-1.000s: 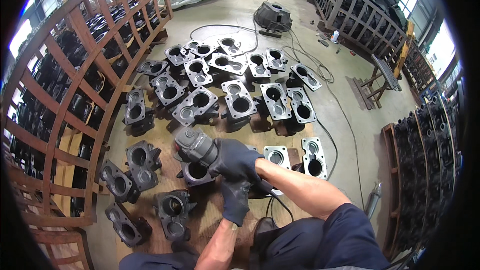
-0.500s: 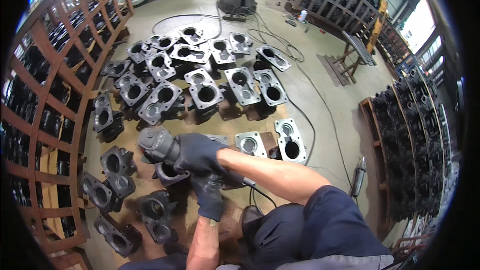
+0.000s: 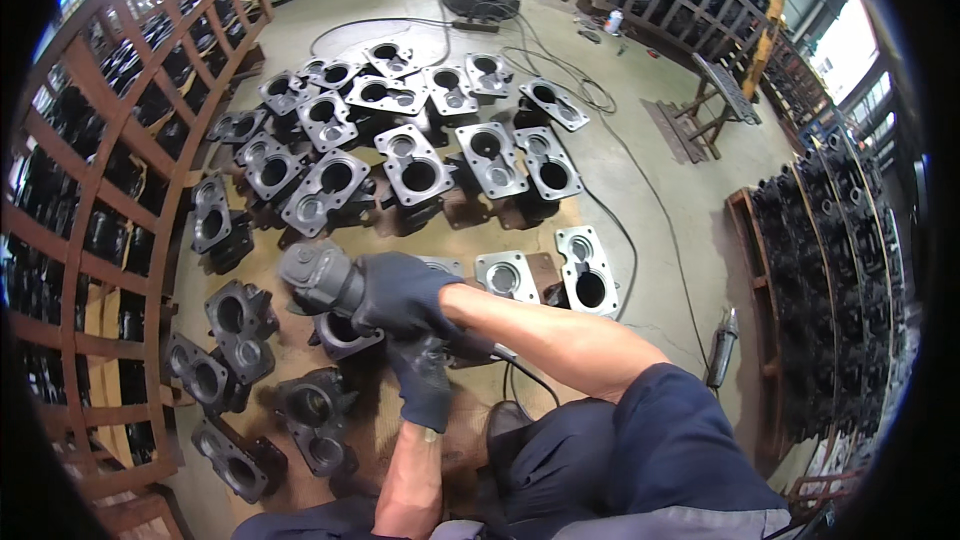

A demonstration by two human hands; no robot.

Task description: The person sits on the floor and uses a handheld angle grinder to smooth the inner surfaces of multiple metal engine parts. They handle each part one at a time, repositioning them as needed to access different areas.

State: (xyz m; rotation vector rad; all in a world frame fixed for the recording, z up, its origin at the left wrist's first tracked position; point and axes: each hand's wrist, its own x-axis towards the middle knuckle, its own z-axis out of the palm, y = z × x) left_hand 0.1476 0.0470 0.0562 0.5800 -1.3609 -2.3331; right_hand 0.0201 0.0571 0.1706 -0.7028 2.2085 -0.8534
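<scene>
Power tool [image 3: 322, 278]: farther left over the casting beneath it [image 3: 347, 345] than a second ago; the floor scene as a whole has also slid left, apparently with a turn of the head.
Rusty rack [image 3: 105, 110]: along the left edge, dark parts piled behind its bars, which presumably keep them off the floor.
Pallet stack [image 3: 830, 310]: right edge, dark parts in upright layers, probably to save room.
Tan sheet [image 3: 430, 238]: centre, under the castings, perhaps as protection.
Bright-faced castings [image 3: 402, 147]: upper centre, with others right of the hands; mostly flange upward, likely to leave the faces exposed.
Dark-faced castings [image 3: 240, 337]: lower left, also flange upward and within arm's reach.
Tool in use: left of centre, head over the casting; its underside is hidden, so contact cannot be told.
Right hand [image 3: 405, 292]: gloved, wrapped around the tool body just behind its head, presumably for steering.
Left hand [image 3: 422, 380]: gloved, just below the right; its fingers are too hidden to tell their grip, though the placing suggests support.
Black cord [image 3: 540, 377]: right of the hands, looping clear of the tool head.
</scene>
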